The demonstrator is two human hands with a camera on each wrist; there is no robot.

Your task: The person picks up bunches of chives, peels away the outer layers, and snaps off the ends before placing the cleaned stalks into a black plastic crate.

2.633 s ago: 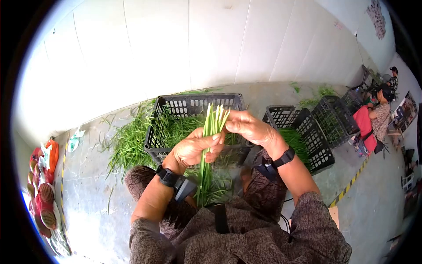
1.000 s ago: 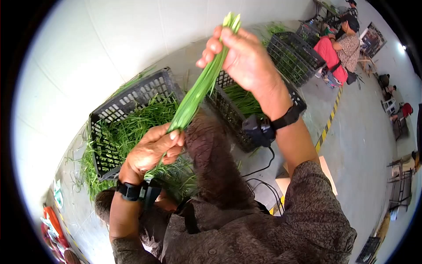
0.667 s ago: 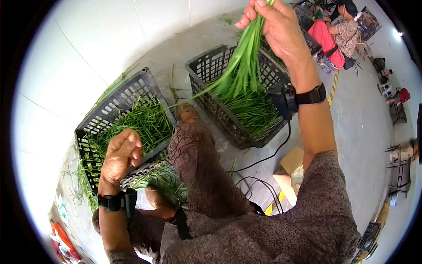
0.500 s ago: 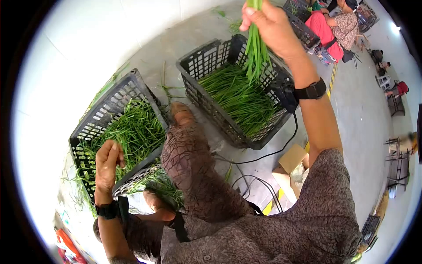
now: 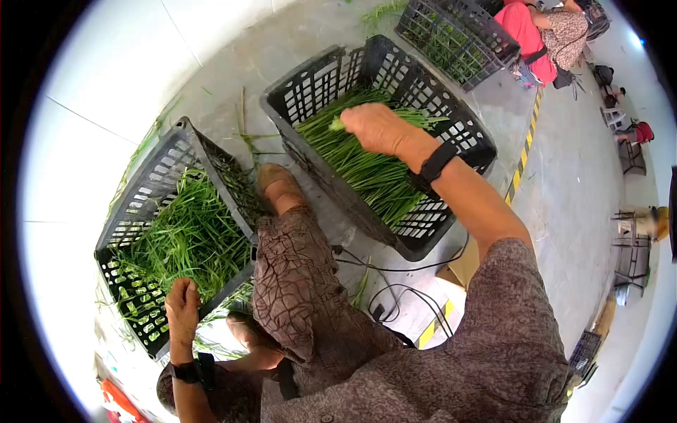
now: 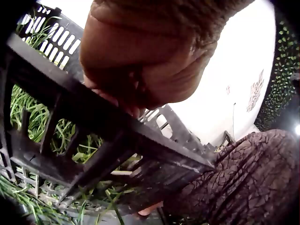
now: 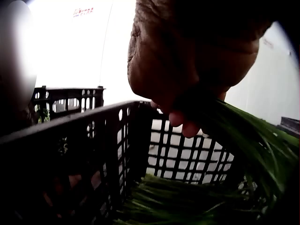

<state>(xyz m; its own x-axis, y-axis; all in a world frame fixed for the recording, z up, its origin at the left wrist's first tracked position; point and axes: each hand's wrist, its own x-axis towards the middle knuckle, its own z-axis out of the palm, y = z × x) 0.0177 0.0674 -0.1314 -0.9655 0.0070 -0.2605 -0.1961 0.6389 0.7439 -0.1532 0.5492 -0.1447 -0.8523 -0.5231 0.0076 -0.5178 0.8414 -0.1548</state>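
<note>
My right hand (image 5: 379, 130) grips a bunch of garlic chives (image 7: 255, 133) low over the right black crate (image 5: 310, 151). The bunch's pale cut ends point left in the head view, and its leaves trail out on the other side of the fist. More chives (image 5: 384, 194) lie lengthwise in that crate. My left hand (image 5: 182, 310), fingers loosely curled and holding nothing, hangs by the near rim of the left black crate (image 5: 229, 194). Loose, tangled green leaves (image 5: 194, 240) fill part of the left crate. The left wrist view shows the hand (image 6: 145, 56) right above the rim.
A bent leg (image 5: 293, 282) stands between the two crates. Black cables (image 5: 405, 285) and a cardboard box (image 5: 462, 264) lie to its right. Another crate (image 5: 458, 42) with greens stands behind, beside a seated person in red trousers (image 5: 522, 35). A white wall runs along the left.
Both hands held the chives earlier; the left has let go and dropped back to the left crate. The right hand has carried the bunch over and lowered it into the right crate.
</note>
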